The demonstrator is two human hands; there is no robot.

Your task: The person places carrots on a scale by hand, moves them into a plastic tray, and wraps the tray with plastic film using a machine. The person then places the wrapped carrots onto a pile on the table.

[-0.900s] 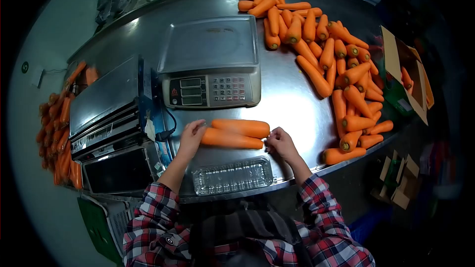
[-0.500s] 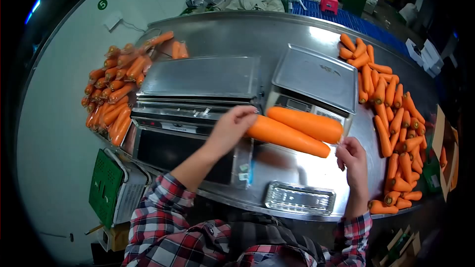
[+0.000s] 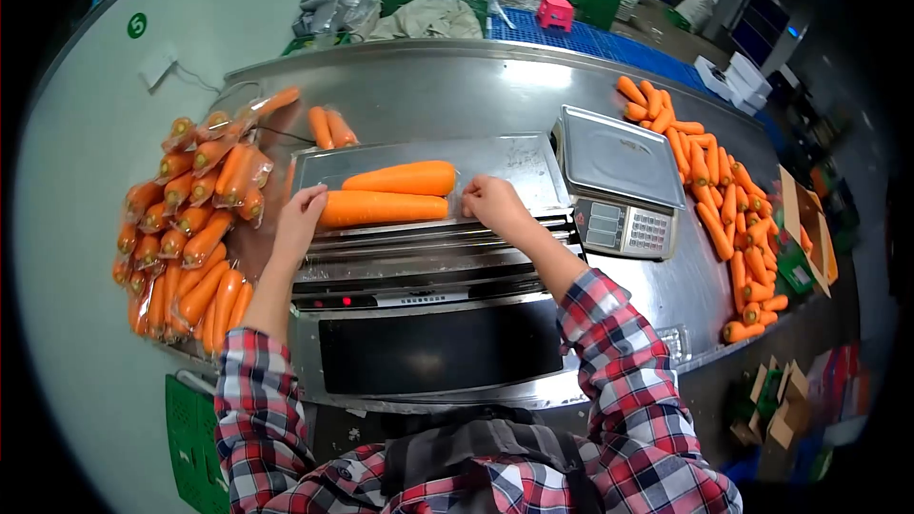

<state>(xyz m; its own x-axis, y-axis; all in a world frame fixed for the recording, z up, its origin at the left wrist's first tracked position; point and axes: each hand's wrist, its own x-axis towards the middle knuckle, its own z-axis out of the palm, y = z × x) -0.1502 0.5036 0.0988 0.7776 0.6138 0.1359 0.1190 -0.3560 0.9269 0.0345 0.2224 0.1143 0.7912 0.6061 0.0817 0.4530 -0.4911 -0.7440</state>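
Two large orange carrots (image 3: 386,209) lie side by side across the metal plate (image 3: 514,148) of a wrapping machine. My left hand (image 3: 303,214) is closed at the left end of the nearer carrot, fingertips touching it. My right hand (image 3: 490,202) is pinched just off the carrots' right ends; whatever is between its fingertips, perhaps clear film or a tray edge, is too small to make out. In front of the plate are the machine's metal rollers, a lit red switch (image 3: 347,302) and a black pad (image 3: 438,347).
Bagged carrots (image 3: 190,228) are piled left, with two more (image 3: 331,128) behind the plate. A weighing scale (image 3: 624,171) stands at right, beside a heap of loose carrots (image 3: 728,200). A clear tray (image 3: 674,343) lies by the front edge; a green crate (image 3: 195,443) is below left.
The two carrots have moved left from over the scale's front and down onto the machine's plate, with both hands following. The view has turned, bringing the scale's keypad into sight.
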